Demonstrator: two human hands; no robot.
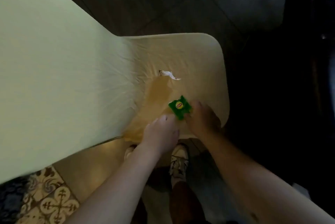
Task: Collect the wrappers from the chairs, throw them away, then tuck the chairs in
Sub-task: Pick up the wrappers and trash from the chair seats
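Observation:
A green wrapper (180, 107) with a yellow and red logo lies on the cream-covered chair seat (195, 57), near its front edge. My right hand (202, 119) is at the wrapper's right side, with fingers and thumb pinching its edge. My left hand (161, 133) hovers just left of and below the wrapper, fingers loosely curled and thumb pointing at it, holding nothing. A crumpled white wrapper (169, 74) lies farther back on the seat. The chair's backrest (54, 78) fills the left of the view.
A darker stain-like patch (155, 95) runs across the seat cover between the two wrappers. My shoe (178, 162) stands on the dark floor below the seat's front edge. Patterned tiles (49, 200) show at the lower left. The right side is dark.

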